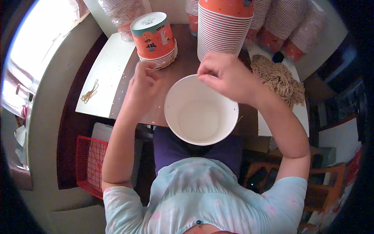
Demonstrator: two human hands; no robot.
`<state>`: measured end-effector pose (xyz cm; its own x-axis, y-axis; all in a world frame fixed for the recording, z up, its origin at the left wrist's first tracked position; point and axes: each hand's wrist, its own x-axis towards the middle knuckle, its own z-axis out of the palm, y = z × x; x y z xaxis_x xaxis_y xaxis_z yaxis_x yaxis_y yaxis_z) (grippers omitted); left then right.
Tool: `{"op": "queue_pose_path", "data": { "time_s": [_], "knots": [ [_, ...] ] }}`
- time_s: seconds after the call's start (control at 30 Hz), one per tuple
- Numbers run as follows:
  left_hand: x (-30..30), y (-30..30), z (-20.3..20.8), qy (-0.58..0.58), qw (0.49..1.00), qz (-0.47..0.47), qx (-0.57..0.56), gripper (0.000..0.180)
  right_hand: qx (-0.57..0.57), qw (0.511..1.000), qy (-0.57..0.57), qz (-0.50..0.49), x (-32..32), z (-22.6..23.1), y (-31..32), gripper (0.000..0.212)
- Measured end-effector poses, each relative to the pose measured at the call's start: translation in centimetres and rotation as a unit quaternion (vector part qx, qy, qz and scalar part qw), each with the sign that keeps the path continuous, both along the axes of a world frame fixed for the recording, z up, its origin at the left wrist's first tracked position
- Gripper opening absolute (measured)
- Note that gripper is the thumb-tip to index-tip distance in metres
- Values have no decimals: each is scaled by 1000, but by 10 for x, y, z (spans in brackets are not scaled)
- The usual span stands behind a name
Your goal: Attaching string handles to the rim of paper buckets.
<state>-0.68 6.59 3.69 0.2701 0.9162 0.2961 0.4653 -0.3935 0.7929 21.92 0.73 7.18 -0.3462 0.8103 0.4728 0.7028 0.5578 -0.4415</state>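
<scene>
A white-lined paper bucket point(199, 120) is open toward me over my lap and the table's near edge. Two small holes show in its wall, on opposite sides, and a bit of twine point(240, 118) sticks out at its right side. My right hand point(224, 74) is closed in a pinch above the far rim; whatever sits between the fingertips is too small to make out. To the left of the bucket my left hand point(143, 85) is raised with curled fingers, and what they pinch, if anything, is hidden. Beyond it stands a short upside-down stack of orange printed buckets point(154, 39).
A tall stack of nested buckets point(224, 35) rises behind the right hand. Tangled twine point(278, 80) lies on the right of the table point(124, 105), and a small twine bundle point(90, 91) on the left. Wrapped bucket stacks point(286, 21) line the back. A red basket point(90, 163) is low left.
</scene>
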Motion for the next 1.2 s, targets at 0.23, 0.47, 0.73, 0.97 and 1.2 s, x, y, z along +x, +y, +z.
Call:
{"op": "queue_pose_path", "data": {
  "time_s": [0.23,0.47,0.73,0.97,1.2],
  "knots": [
    [-31,-29,-22,-84,968,-155,-178,20,-187,981,34,37,-40,-25,-6,12],
    [-36,-40,-25,-89,967,-157,-178,19,-241,969,51,14,-62,-32,-2,13],
    [-32,-38,-25,-98,964,-156,-190,20,-253,966,52,2,-62,-34,0,13],
    [-34,-39,-25,-65,974,-146,-160,19,-252,967,41,8,-65,-38,4,13],
    [-33,-41,-19,-25,984,-138,-112,18,-248,967,53,17,-71,-41,6,12]
  ]
}}
